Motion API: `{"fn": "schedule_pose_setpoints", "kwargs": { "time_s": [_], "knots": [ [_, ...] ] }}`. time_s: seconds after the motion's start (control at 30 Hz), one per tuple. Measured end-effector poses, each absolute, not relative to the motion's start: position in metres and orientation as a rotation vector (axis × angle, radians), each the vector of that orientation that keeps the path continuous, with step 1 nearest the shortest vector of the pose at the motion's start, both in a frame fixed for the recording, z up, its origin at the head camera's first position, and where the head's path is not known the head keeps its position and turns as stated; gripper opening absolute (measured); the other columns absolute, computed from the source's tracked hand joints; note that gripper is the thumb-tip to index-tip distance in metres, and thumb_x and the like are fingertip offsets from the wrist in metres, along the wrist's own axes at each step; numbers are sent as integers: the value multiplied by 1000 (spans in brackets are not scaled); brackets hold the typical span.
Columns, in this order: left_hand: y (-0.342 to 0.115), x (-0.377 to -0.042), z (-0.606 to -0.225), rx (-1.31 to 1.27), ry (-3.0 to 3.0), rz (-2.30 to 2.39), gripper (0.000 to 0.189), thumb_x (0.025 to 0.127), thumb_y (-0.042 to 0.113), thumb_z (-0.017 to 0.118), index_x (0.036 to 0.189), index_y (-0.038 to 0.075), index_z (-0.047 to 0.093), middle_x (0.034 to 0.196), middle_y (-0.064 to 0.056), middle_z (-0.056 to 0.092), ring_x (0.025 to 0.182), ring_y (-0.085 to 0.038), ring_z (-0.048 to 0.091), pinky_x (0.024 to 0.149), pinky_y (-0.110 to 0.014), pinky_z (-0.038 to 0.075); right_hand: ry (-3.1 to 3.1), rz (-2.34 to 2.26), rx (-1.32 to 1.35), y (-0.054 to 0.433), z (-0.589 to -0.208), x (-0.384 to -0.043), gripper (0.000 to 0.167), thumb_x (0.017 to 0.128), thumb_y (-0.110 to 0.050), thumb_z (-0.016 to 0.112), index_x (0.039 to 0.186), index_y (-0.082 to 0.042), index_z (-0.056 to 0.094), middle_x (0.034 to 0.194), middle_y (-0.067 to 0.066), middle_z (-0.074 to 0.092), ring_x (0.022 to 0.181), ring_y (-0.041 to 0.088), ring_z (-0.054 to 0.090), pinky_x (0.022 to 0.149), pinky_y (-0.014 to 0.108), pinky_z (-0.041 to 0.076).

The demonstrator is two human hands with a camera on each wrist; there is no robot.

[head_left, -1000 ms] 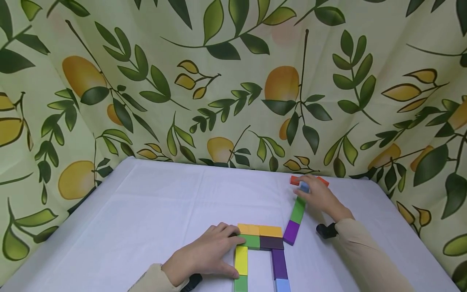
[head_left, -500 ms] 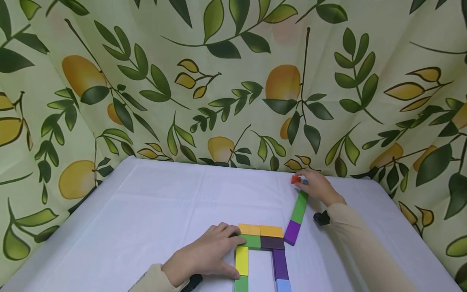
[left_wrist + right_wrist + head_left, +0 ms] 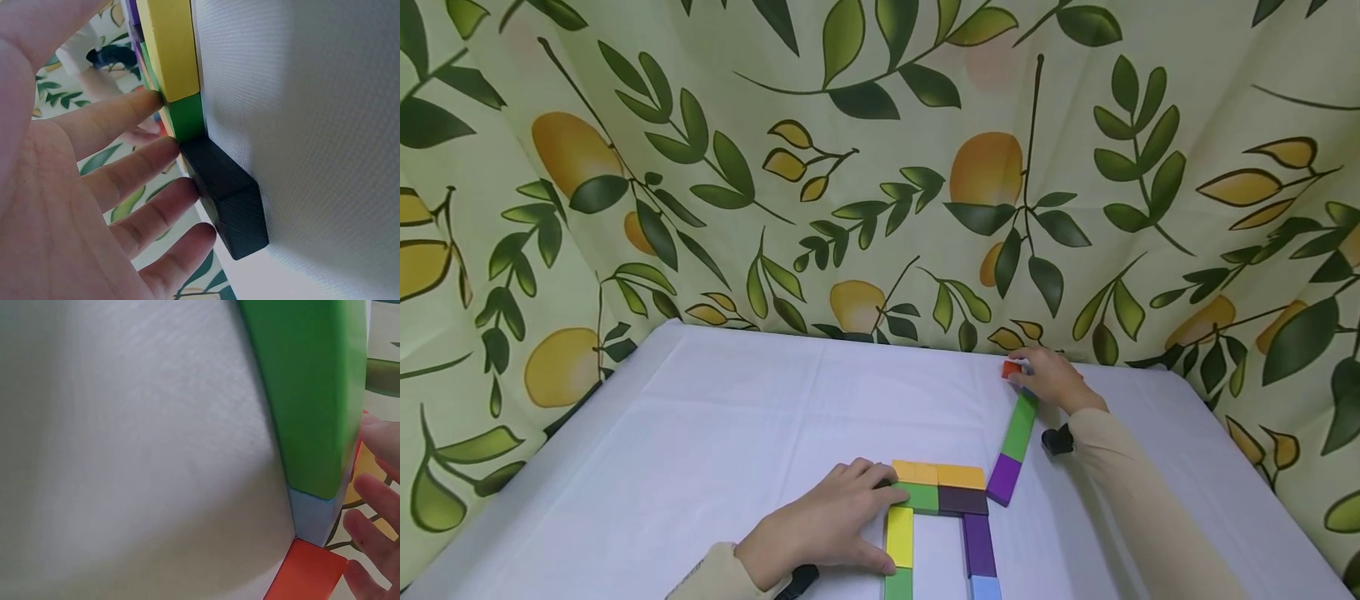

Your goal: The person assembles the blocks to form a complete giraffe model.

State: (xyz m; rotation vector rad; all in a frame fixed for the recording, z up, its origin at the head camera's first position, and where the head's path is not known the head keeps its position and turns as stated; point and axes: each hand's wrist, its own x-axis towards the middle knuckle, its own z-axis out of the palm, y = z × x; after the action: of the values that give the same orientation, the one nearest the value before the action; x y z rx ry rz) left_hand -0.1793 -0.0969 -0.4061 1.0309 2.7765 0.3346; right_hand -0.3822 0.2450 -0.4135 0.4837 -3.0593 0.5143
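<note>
In the head view my left hand (image 3: 827, 521) lies at the left side of a block frame, fingers stretched along a green block (image 3: 925, 498) and thumb beside a yellow block (image 3: 900, 537). The left wrist view shows straight fingertips against the row, near a black block (image 3: 231, 200). At the far end of a separate row, my right hand (image 3: 1052, 382) covers a small light blue block (image 3: 312, 515), which sits between a longer green block (image 3: 306, 406) and a red-orange block (image 3: 306, 575). Another red-orange block (image 3: 1011, 369) shows left of the fingertips. What these touch is hidden.
Orange blocks (image 3: 961, 476) top the frame, with dark and purple blocks (image 3: 979, 546) on its right side. A purple block (image 3: 1003, 479) ends the separate row close to the frame's corner. Patterned curtain (image 3: 865, 208) hangs behind the white tablecloth (image 3: 760, 408).
My right hand has moved a little farther back with the light blue block, which now lies against the green block. It covers most of the right red-orange block. My left hand keeps its place.
</note>
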Motion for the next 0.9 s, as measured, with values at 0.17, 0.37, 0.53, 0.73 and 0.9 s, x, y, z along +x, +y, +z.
{"fn": "schedule_pose_setpoints", "kwargs": {
  "time_s": [0.17,0.37,0.53,0.73,0.9],
  "knots": [
    [-97,-180,-406,1027,2763,337,71,76,61,77,135,25,60,137,5,53,123,-13,46,98,-33,43,-3087,560,459,244,-416,-384,40,93,-14,68,128,4,62,126,25,64,115,40,59,99,56,48],
    [-98,-179,-405,1023,2761,327,71,76,62,76,135,26,60,137,6,52,122,-13,45,98,-32,43,-3030,601,502,246,-420,-383,34,92,-9,68,123,4,65,121,23,67,116,42,58,100,59,46],
    [-98,-178,-404,1023,2770,320,71,76,62,77,135,26,60,137,5,53,123,-13,46,99,-32,42,-3021,679,446,248,-418,-383,36,93,-11,67,126,3,64,129,27,61,124,47,52,103,62,42],
    [-98,-178,-404,1037,2778,320,71,76,61,77,135,26,60,137,5,53,123,-13,46,99,-32,42,-2995,748,364,256,-415,-382,38,94,-11,66,129,4,62,133,30,57,124,48,50,103,63,41],
    [-99,-177,-404,1039,2780,312,71,76,61,77,135,26,60,137,6,52,123,-13,46,99,-32,42,-2967,768,368,265,-416,-381,40,95,-12,65,130,5,60,134,32,56,127,50,48,103,63,42]
  ]
}}
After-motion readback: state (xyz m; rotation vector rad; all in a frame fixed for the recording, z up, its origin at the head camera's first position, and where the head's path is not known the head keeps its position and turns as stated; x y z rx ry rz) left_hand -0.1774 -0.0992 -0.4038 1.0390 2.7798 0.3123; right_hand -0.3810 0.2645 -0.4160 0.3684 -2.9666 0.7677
